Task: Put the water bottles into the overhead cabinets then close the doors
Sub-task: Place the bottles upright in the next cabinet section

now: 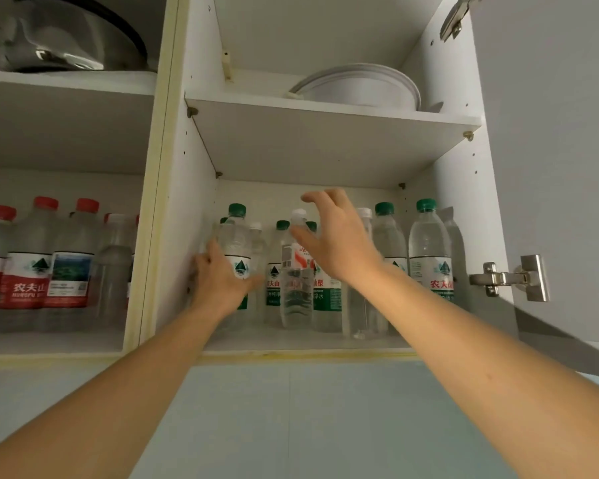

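Both my arms reach up into the right overhead cabinet. My left hand (220, 280) grips a green-capped water bottle (236, 233) at the left of the lower shelf (291, 342). My right hand (336, 236) hovers with spread fingers just right of a white-capped bottle with a red and white label (296, 299) that stands at the front middle. Several more green-capped bottles (429, 243) stand behind and to the right. The left cabinet's lower shelf holds several red-capped bottles (32, 264).
The right cabinet's door (550, 150) hangs open at the right on a metal hinge (509, 278). White plates (360, 86) sit on the upper right shelf. A metal bowl with a glass lid (70, 36) sits on the upper left shelf. Pale wall below.
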Available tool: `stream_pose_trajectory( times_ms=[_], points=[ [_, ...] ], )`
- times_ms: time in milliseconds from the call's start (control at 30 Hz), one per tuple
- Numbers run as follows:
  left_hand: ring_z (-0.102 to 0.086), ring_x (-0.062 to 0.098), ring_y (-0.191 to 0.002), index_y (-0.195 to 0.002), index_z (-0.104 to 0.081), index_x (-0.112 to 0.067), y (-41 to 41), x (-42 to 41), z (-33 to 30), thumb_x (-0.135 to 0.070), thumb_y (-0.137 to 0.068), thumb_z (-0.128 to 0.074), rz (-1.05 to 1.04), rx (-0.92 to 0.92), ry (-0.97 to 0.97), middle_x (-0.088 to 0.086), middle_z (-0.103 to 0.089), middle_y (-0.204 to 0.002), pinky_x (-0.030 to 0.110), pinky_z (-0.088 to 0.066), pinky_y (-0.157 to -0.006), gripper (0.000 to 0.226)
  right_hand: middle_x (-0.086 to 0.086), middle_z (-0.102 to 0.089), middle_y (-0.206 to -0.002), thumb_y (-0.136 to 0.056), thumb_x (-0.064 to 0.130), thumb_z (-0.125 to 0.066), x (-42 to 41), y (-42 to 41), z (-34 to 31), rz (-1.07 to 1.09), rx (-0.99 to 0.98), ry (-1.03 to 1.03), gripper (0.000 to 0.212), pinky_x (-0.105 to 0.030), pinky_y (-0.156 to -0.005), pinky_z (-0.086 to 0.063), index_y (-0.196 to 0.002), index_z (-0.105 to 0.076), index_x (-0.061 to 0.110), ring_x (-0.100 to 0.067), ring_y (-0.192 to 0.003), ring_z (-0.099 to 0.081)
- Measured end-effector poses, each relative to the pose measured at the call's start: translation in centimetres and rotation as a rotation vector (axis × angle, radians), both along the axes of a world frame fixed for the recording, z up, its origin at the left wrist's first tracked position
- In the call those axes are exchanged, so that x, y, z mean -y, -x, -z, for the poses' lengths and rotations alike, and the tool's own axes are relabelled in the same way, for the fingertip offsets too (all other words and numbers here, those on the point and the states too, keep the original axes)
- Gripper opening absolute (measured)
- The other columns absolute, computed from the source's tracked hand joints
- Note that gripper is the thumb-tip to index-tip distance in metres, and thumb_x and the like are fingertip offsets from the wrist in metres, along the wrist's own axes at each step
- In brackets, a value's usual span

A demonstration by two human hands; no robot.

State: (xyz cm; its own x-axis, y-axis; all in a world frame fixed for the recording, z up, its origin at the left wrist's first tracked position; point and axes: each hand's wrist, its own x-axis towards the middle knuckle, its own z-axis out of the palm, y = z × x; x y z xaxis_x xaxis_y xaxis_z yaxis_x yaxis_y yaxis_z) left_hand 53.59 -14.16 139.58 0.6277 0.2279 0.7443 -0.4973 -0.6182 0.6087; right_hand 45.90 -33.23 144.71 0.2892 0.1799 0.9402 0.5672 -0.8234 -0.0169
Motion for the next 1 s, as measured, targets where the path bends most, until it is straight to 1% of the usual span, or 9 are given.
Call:
stream_pose_trajectory(
  times_ms=[133,233,367,500,567,700,800,900,1000],
  points=[
    [-0.062,0.023,-0.094,-0.155,-0.007,-0.030,-0.7,-0.9,0.0,-0.016,-0.077,-0.086,0.039,0.048,-0.057,0.001,-0.057,-0.118,0.034,-0.055,-0.070,0.112,-0.015,-0.033,-0.156,-0.094,0.035,-0.069,-2.7,-3.1,-3.3,-0.012,-0.242,0.057,0.079,-0.043,-0.111,-0.039,-0.157,-0.026,0.016,-0.032,-0.137,-0.044],
    [-0.067,0.022,-0.095,-0.155,-0.007,-0.042,-1.0,-1.2,0.4,-0.015,-0.081,-0.083,0.060,0.061,-0.112,0.001,-0.066,-0.117,0.044,-0.060,-0.080,0.109,-0.021,-0.035,-0.154,-0.094,0.037,-0.068,-3.8,-5.4,-5.1,0.120,-0.309,0.097,0.078,-0.051,-0.112,-0.042,-0.156,-0.026,0.013,-0.039,-0.136,-0.044],
    [-0.066,0.022,-0.100,-0.153,0.000,-0.051,-1.3,-1.4,0.6,-0.019,-0.085,-0.080,0.050,0.059,-0.107,0.003,-0.063,-0.124,0.049,-0.059,-0.087,0.110,-0.023,-0.040,-0.148,-0.094,0.041,-0.068,-4.5,-7.5,-6.9,0.238,-0.379,0.073,0.075,-0.050,-0.108,-0.042,-0.150,-0.032,0.008,-0.042,-0.132,-0.045],
    [-0.065,0.021,-0.102,-0.155,0.005,-0.049,-1.6,-1.6,0.5,-0.021,-0.087,-0.078,0.036,0.052,-0.114,0.004,-0.061,-0.126,0.046,-0.058,-0.089,0.111,-0.019,-0.053,-0.135,-0.089,0.036,-0.076,-4.7,-8.9,-7.5,0.197,-0.501,0.023,0.077,-0.039,-0.089,-0.049,-0.145,-0.034,0.003,-0.034,-0.120,-0.056],
    [-0.065,0.021,-0.101,-0.155,0.004,-0.048,-1.6,-1.6,0.4,-0.022,-0.087,-0.078,0.037,0.063,-0.117,0.005,-0.061,-0.126,0.043,-0.059,-0.086,0.110,-0.019,-0.054,-0.134,-0.085,0.029,-0.081,-4.7,-9.3,-7.6,0.173,-0.526,0.005,0.080,-0.038,-0.090,-0.049,-0.144,-0.034,0.002,-0.035,-0.121,-0.056],
    [-0.065,0.025,-0.104,-0.156,0.003,-0.048,-1.6,-1.6,0.5,-0.023,-0.089,-0.075,0.041,0.053,-0.111,0.007,-0.059,-0.127,0.051,-0.057,-0.090,0.106,-0.017,-0.052,-0.137,-0.082,0.021,-0.084,-5.0,-9.3,-7.4,0.142,-0.576,0.034,0.082,-0.037,-0.083,-0.047,-0.144,-0.034,0.003,-0.035,-0.123,-0.054],
    [-0.063,0.029,-0.109,-0.156,0.006,-0.046,-1.1,-1.6,0.5,-0.025,-0.091,-0.074,-0.013,0.047,-0.143,0.011,-0.056,-0.132,0.053,-0.055,-0.094,0.105,-0.016,-0.049,-0.136,-0.080,0.016,-0.084,-5.0,-8.4,-6.7,0.021,-0.673,0.035,0.087,-0.041,-0.074,-0.055,-0.148,-0.030,0.009,-0.039,-0.119,-0.056],
    [-0.061,0.030,-0.103,-0.152,0.012,-0.051,-0.4,-1.3,0.1,-0.029,-0.090,-0.074,-0.174,0.031,-0.317,0.016,-0.050,-0.131,0.048,-0.057,-0.085,0.108,-0.012,-0.056,-0.120,-0.081,0.014,-0.082,-5.0,-7.7,-5.8,-0.028,-0.681,0.053,0.071,-0.038,-0.072,-0.054,-0.138,-0.039,0.010,-0.034,-0.110,-0.061],
    [-0.051,0.020,-0.077,-0.150,0.015,-0.055,0.2,-1.4,-1.8,-0.038,-0.086,-0.078,-0.316,-0.096,-0.489,0.018,-0.042,-0.133,0.037,-0.049,-0.068,0.114,-0.006,-0.056,-0.104,-0.086,0.017,-0.079,-5.0,-7.3,-5.2,-0.095,-0.641,-0.007,0.057,-0.028,-0.060,-0.050,-0.129,-0.041,0.012,-0.021,-0.088,-0.060]
  ],
)
